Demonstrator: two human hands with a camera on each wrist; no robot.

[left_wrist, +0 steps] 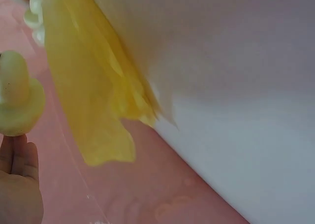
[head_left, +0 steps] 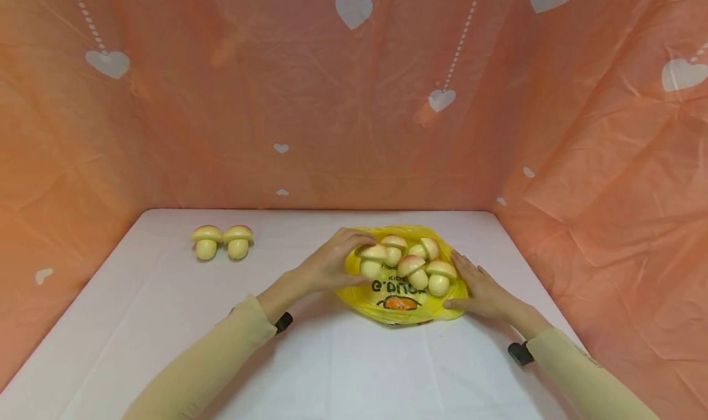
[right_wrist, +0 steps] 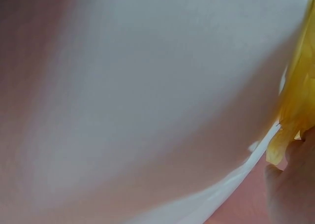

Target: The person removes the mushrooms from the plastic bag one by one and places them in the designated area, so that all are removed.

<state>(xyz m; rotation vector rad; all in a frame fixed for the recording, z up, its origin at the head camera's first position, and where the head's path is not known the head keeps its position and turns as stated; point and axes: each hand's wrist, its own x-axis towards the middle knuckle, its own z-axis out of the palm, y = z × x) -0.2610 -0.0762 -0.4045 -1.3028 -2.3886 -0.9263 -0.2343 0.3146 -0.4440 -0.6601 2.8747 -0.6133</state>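
My left hand (head_left: 334, 263) pinches a toy mushroom (head_left: 372, 261) with a pale stem and reddish-cream cap, above the left side of a yellow plastic bag (head_left: 401, 315). The left wrist view shows that mushroom (left_wrist: 17, 96) at the fingertips. More mushrooms (head_left: 439, 278) of the same kind lie grouped on the bag, which carries dark printed letters and an orange picture. Against the bag's right edge rests my right hand (head_left: 483, 291), its fingers extended along the side and thumb near the front. The right wrist view catches only part of this hand (right_wrist: 295, 184) beside yellow plastic.
Two similar mushrooms (head_left: 222, 241) stand side by side at the back left of the white table (head_left: 138, 321). Orange sheets (head_left: 310, 100) with white hearts enclose the back and both sides. Each wrist wears a dark strap device (head_left: 284, 322).
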